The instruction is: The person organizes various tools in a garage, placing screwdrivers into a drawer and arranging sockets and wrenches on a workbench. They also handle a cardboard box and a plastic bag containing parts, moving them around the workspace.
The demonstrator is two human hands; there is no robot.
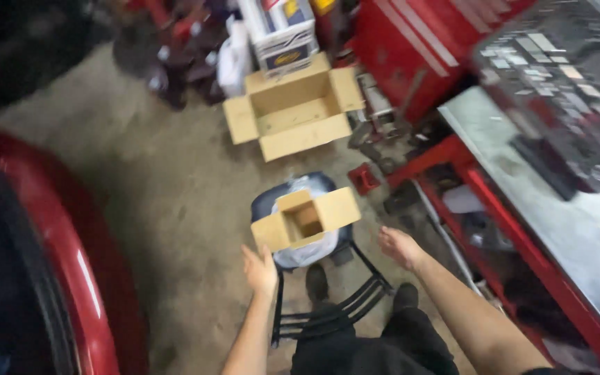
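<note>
Two bare hands reach toward a small open cardboard box [305, 221].
Left hand [260, 269], fingers spread, sits just under the box's near flap; right hand [401, 246], open and empty, hangs beside it. Box rests on a white bag on a black stool [328, 305]; larger open carton [293, 111] lies beyond on the floor.

A small open brown cardboard box [305, 220] sits on a black metal-framed stool [328, 305], atop a white plastic bag [307, 253] at its far edge. The left hand [260, 271] touches the box's near-left flap, fingers spread; the right hand [401, 246] hovers open just beside it. A larger open cardboard box [293, 111] lies on the concrete floor [182, 201] beyond, near a red metal workbench [522, 243].
</note>
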